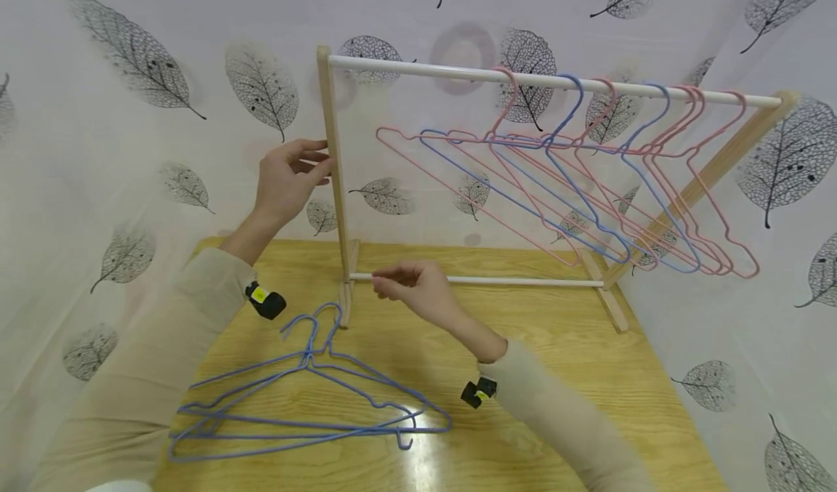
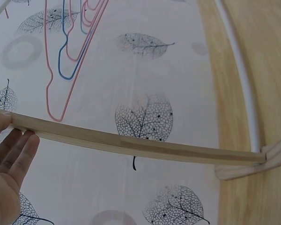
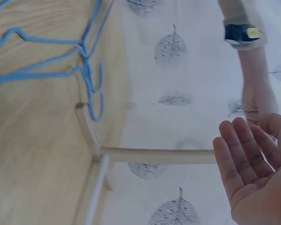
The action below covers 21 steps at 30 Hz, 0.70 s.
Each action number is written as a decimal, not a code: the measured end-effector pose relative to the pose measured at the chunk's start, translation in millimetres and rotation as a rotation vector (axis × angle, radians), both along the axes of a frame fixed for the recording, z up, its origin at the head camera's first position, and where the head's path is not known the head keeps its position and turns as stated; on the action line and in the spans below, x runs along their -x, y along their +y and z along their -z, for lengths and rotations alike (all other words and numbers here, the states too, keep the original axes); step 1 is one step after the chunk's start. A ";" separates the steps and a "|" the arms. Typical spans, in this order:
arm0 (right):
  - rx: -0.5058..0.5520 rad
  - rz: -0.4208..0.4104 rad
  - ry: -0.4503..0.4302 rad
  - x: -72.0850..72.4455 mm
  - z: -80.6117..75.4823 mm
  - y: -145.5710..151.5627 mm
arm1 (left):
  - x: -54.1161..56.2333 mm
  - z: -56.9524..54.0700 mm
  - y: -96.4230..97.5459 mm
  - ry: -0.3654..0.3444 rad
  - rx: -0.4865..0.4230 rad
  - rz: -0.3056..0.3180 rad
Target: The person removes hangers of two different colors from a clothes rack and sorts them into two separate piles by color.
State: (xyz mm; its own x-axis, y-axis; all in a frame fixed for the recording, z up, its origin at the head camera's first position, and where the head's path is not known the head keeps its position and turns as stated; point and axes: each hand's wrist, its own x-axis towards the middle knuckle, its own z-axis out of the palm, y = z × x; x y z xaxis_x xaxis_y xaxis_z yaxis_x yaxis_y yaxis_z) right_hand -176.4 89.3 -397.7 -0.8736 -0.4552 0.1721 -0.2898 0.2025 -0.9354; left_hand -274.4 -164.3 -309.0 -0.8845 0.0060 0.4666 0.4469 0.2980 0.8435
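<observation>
My left hand [image 1: 284, 179] is at the left wooden post [image 1: 339, 219] of a clothes rack. Its thumb lies on one side of the post and the fingertips on the other, lightly pinching it, as the left wrist view also shows. My right hand [image 1: 421, 288] hovers in front of the rack's lower white bar [image 1: 523, 281], fingers loosely bent and holding nothing. Several blue clothes hangers [image 1: 309, 361] lie overlapping on the table, left of and below the right hand. From the top white rail [image 1: 418, 69] hang pink hangers [image 1: 516, 94] and blue hangers [image 1: 579, 99].
The rack stands at the back of the wood-grain table [image 1: 510, 376], its right post [image 1: 713, 179] leaning outward in view. Behind it is a white backdrop [image 1: 405, 12] printed with leaves. The hung hangers are on the rail's middle and right part.
</observation>
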 end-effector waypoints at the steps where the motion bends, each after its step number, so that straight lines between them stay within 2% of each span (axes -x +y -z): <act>1: -0.003 0.011 -0.001 -0.8 -6.3 3.9 | -0.1 0.0 0.1 0.000 0.004 -0.001; 6: -0.002 0.036 0.016 -1.6 -33.2 20.6 | -0.2 -0.2 0.3 -0.001 0.003 -0.001; 13: 0.067 0.048 0.145 5.0 -64.9 39.0 | 1.1 0.4 0.1 -0.010 -0.004 0.002; 21: 0.040 0.123 0.253 17.5 -93.6 58.9 | -0.3 -1.0 0.0 -0.001 0.000 0.000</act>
State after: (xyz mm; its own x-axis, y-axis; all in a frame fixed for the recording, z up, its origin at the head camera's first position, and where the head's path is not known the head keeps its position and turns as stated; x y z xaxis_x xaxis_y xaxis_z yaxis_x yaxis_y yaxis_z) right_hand -193.8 148.3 -304.2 -0.8487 -0.3370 0.4075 -0.4906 0.2145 -0.8446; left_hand -274.1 -164.4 -308.0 -0.8849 0.0058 0.4658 0.4462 0.2980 0.8439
